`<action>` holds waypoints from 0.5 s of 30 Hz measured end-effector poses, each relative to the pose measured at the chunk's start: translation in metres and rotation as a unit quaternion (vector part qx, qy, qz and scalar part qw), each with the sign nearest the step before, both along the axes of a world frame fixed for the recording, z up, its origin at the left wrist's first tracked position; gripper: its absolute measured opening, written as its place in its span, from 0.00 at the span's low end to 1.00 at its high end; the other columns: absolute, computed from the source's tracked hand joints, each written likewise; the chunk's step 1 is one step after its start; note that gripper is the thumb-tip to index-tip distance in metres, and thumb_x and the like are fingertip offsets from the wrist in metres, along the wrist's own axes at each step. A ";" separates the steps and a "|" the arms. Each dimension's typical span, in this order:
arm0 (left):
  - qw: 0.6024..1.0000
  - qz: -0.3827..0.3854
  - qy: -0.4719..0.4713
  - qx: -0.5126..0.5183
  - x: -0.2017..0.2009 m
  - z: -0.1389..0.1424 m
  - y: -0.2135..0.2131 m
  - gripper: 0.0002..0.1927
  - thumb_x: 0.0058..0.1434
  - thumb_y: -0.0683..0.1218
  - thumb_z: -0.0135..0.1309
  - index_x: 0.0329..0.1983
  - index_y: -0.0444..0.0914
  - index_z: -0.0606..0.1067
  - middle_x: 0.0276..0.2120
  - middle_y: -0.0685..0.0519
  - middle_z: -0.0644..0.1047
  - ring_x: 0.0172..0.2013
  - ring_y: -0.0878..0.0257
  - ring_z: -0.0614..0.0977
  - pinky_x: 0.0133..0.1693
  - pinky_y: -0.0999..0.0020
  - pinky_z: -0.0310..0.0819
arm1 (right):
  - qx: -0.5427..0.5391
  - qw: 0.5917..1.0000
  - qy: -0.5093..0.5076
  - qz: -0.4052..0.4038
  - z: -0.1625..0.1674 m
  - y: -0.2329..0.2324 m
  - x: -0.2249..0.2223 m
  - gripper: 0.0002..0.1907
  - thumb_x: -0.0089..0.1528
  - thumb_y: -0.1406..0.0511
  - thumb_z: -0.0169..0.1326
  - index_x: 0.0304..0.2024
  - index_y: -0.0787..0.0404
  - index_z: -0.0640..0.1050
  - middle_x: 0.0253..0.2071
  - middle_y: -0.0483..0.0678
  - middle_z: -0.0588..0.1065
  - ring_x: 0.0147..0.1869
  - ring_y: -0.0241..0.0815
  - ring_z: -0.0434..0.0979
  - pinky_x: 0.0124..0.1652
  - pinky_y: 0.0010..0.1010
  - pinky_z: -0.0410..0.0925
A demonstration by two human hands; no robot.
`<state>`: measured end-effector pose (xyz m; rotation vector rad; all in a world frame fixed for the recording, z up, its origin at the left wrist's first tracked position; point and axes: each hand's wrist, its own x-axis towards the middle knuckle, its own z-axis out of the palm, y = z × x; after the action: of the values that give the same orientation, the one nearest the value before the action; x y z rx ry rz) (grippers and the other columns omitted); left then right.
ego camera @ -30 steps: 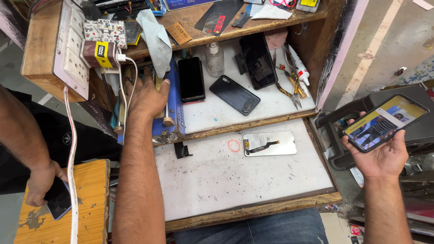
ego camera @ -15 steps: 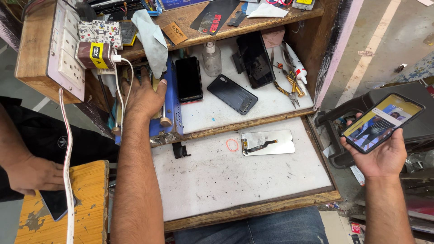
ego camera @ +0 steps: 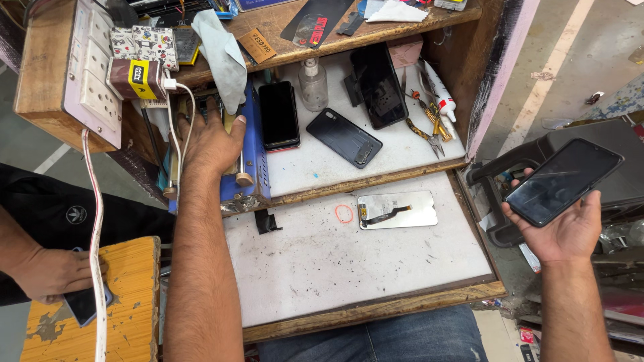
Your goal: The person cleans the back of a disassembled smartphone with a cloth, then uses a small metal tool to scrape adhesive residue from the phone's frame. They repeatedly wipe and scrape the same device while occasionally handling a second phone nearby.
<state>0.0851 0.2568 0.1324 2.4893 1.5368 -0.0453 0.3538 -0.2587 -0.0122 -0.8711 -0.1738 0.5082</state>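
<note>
My right hand [ego camera: 567, 231] holds a black smartphone [ego camera: 563, 181] out past the right side of the bench, its screen dark. My left hand [ego camera: 211, 141] rests on top of a blue machine [ego camera: 251, 161] at the left of the upper white shelf, fingers spread over its wooden-handled parts. A detached phone screen panel with a flex cable [ego camera: 397, 210] lies on the lower white work surface [ego camera: 349, 261], next to a small orange rubber band [ego camera: 344, 213].
Three dark phones [ego camera: 279, 115], [ego camera: 344, 137], [ego camera: 378, 84] lie on the upper shelf with a small clear bottle [ego camera: 312, 84], pliers [ego camera: 429, 131] and a glue tube. A switchboard [ego camera: 94, 74] hangs at left. Another person's hand [ego camera: 54, 271] holds a phone over a yellow stool [ego camera: 100, 315]. A black plastic stool [ego camera: 583, 144] stands at right.
The screen of the phone in my right hand has gone from lit to dark. The other person's hand has shifted slightly by the yellow stool. My left hand stays on the blue machine.
</note>
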 end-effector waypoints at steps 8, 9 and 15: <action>1.000 -0.004 -0.003 0.000 -0.001 -0.001 0.001 0.41 0.68 0.70 0.31 0.79 0.45 0.47 0.76 0.38 0.48 0.75 0.38 0.42 0.71 0.41 0.40 | 0.112 0.993 0.035 0.010 -0.007 -0.003 0.004 0.34 0.80 0.43 0.26 0.72 0.58 0.66 0.69 0.57 0.68 0.70 0.59 0.68 0.63 0.62 0.64; 1.000 -0.006 -0.002 0.003 -0.001 -0.002 0.001 0.41 0.68 0.70 0.31 0.78 0.46 0.47 0.76 0.38 0.47 0.75 0.38 0.42 0.71 0.40 0.39 | 0.083 0.996 0.029 0.001 -0.006 -0.003 0.004 0.33 0.79 0.44 0.27 0.72 0.58 0.66 0.69 0.56 0.68 0.72 0.59 0.68 0.64 0.63 0.64; 1.000 -0.011 -0.011 0.005 0.000 -0.008 0.006 0.42 0.68 0.70 0.31 0.78 0.45 0.48 0.76 0.38 0.47 0.75 0.37 0.41 0.71 0.40 0.36 | 0.002 0.999 0.029 -0.016 0.000 -0.001 0.000 0.35 0.77 0.42 0.29 0.75 0.53 0.67 0.71 0.55 0.70 0.73 0.59 0.69 0.63 0.63 0.64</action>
<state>0.0850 0.2624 0.1247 2.5069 1.5057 -0.0138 0.3535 -0.2598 -0.0126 -0.8535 -0.1066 0.5022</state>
